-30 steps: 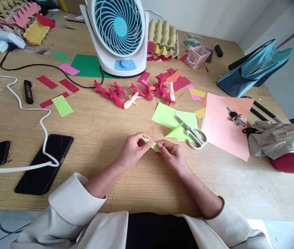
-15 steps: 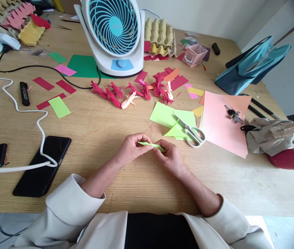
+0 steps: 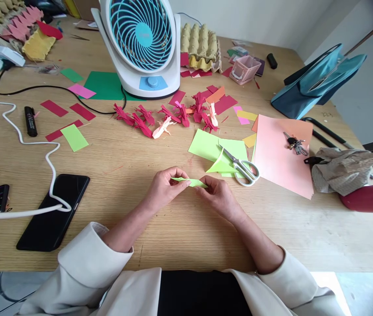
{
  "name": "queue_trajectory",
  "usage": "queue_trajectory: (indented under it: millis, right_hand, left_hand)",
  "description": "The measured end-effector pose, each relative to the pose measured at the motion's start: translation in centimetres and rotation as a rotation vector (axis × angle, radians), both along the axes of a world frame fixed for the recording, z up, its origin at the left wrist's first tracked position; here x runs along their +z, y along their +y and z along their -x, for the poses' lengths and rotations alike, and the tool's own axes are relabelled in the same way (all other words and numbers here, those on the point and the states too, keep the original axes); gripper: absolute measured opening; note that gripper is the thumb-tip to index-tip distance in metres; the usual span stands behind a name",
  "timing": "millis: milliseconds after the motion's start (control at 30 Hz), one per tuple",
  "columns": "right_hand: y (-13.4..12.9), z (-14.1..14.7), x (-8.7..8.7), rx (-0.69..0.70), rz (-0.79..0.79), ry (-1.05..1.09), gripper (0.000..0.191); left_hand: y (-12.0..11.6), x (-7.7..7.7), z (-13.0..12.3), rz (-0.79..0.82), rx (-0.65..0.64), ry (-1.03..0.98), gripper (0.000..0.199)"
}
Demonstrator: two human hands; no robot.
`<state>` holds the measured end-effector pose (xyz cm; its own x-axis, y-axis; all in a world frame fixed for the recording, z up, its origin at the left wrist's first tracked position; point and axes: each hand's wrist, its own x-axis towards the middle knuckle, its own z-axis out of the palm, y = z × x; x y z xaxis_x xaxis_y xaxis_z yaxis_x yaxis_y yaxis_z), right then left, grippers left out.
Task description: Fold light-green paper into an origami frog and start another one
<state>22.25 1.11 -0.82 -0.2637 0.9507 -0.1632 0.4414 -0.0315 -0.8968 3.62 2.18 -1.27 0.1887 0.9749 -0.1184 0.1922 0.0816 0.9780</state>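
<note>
Between my two hands is a small folded piece of light green paper (image 3: pixel 195 182), held just above the desk. My left hand (image 3: pixel 165 188) pinches its left end between thumb and fingers. The right end is gripped by my right hand (image 3: pixel 218 196), whose fingertips partly cover it. Beyond my right hand, scissors (image 3: pixel 240 166) with pale handles lie on light green sheets (image 3: pixel 202 144), next to a curled green scrap (image 3: pixel 218 165). Farther back sit several folded red paper figures (image 3: pixel 142 125) and a pale pink one (image 3: pixel 163 127).
A white fan (image 3: pixel 153 83) stands at the back. Pink paper (image 3: pixel 271 153) with keys (image 3: pixel 294 144) on it lies to the right, near a blue bag (image 3: pixel 304 94). On the left are a phone (image 3: pixel 53 210), a white cable (image 3: pixel 52 166) and a black marker (image 3: pixel 30 121).
My hands have drawn slightly apart, the left one shifting a little leftward, so more of the folded green paper shows between them. The phone screen at the far left now shows coloured lines.
</note>
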Motion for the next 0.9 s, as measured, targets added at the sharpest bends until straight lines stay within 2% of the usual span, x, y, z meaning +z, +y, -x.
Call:
queue_trajectory:
  millis: [267,467,533,633,767,900]
  right_hand:
    - [-0.2,-1.0,0.4,0.043,0.01,0.017,0.018]
    - [-0.6,-2.2,0.2,0.013,-0.036,0.021,0.014]
    - [-0.8,-2.5,0.1,0.005,-0.12,0.036,0.009]
    - [-1.1,-2.4,-0.1,0.075,-0.357,-0.011,0.016]
    - [-1.4,-2.0,-0.5,0.256,-0.615,-0.25,0.017]
    - [-1.5,-1.8,-1.1,0.33,-0.735,-0.446,0.011]
  left_hand:
    - [0.2,0.5,0.4,0.043,-0.025,0.014,0.017]
    - [0.2,0.6,0.6,0.02,-0.029,0.055,0.012]
    - [0.2,0.6,0.6,0.03,-0.033,0.05,0.01]
    - [0.0,0.7,0.5,0.021,-0.053,0.064,0.006]
    - [-0.5,0.8,0.1,-0.012,-0.077,0.105,0.004]
    - [-1.1,0.8,-0.2,-0.059,-0.105,0.192,0.003]
